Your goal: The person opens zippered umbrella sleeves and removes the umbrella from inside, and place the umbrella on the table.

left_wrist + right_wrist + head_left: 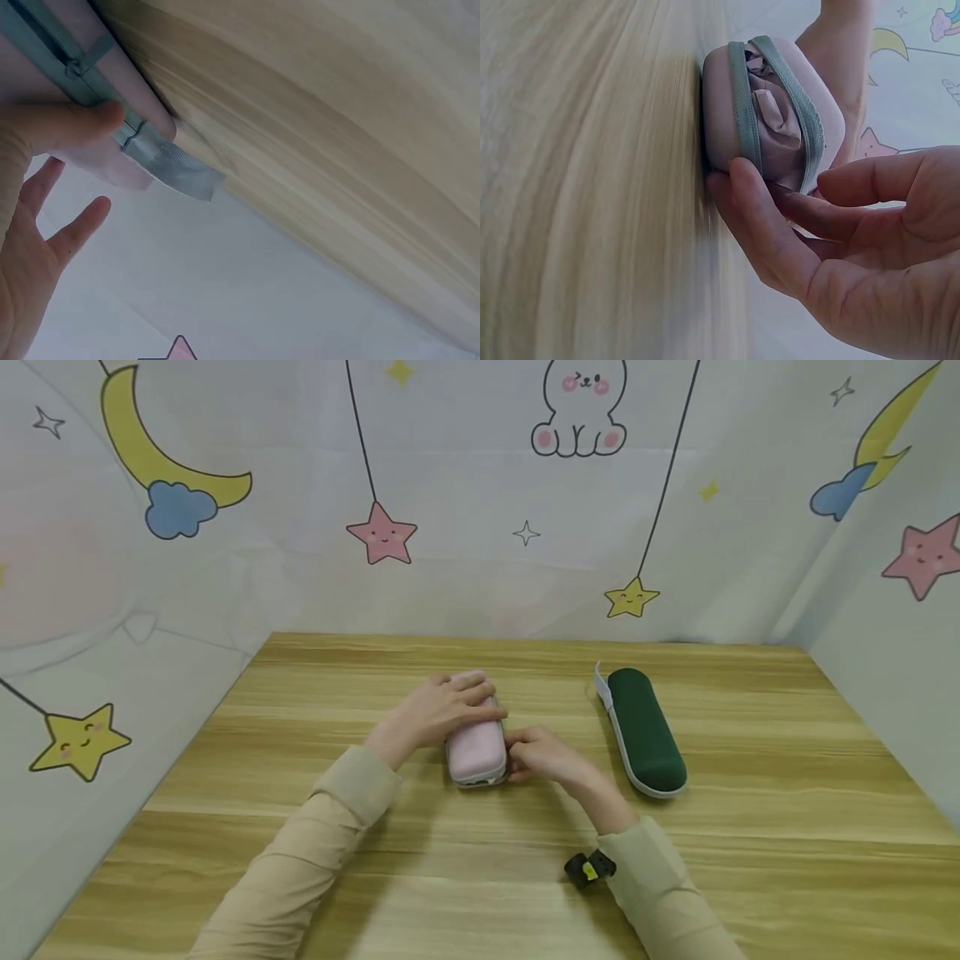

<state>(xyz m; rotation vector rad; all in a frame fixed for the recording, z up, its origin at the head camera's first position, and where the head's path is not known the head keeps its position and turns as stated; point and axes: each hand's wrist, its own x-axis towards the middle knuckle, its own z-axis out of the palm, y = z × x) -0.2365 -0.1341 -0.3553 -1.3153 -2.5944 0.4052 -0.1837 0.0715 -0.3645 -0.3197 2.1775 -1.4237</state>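
A pink case [477, 752] with a grey-green zip band lies on the wooden table. Over its top, fingers across it, rests my left hand [438, 710]; in the left wrist view the thumb presses on the band of the case [94, 161], near a zip pull [73, 67] and a grey strap [176, 166], with two fingers of that hand [30, 262] spread. My right hand [551, 756] holds the case's near right corner. From the right wrist, the case [720, 112] gapes at its near end, showing crumpled pinkish lining [776, 112]; fingers of the hand [870, 270] touch its lower part.
A dark green case [647, 731] with a pale band and a strap lies right of my right hand. A small black object with a yellow mark [590, 869] is beside the right cuff. Patterned cloth [480, 585] hangs behind the table and along both sides.
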